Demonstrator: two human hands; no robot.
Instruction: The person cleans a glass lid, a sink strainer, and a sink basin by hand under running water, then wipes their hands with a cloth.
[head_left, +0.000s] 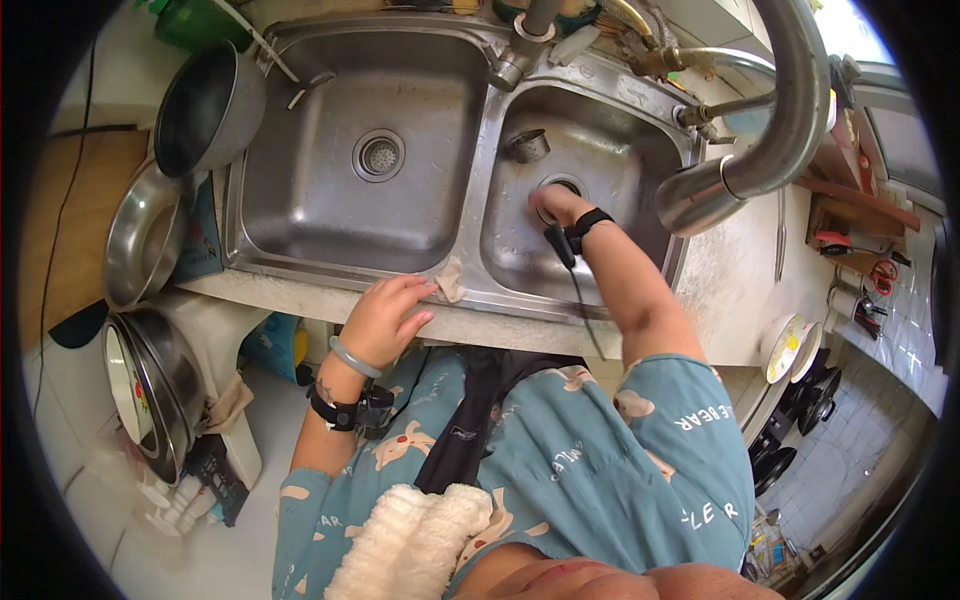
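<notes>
My right hand (559, 202) reaches down to the drain opening (568, 182) of the right stainless steel basin (630, 135). Its fingers are blurred and partly hidden, so what they touch cannot be told. A small metal sink strainer basket (529, 146) lies tipped on that basin's floor, just behind the hand. My left hand (390, 315) rests at the sink's front edge with fingers apart, holding nothing. Beside its fingertips is a crumpled beige rag (451, 281) on the rim. The left basin (307, 202) has its own strainer (379, 155) seated in the drain.
A curved metal faucet (780, 127) arches over the right side, with another faucet base (517, 60) behind the divider. A dark pot (210, 109) and a steel bowl (142, 236) lean at the left. Bowls (784, 345) stand at the counter's right edge.
</notes>
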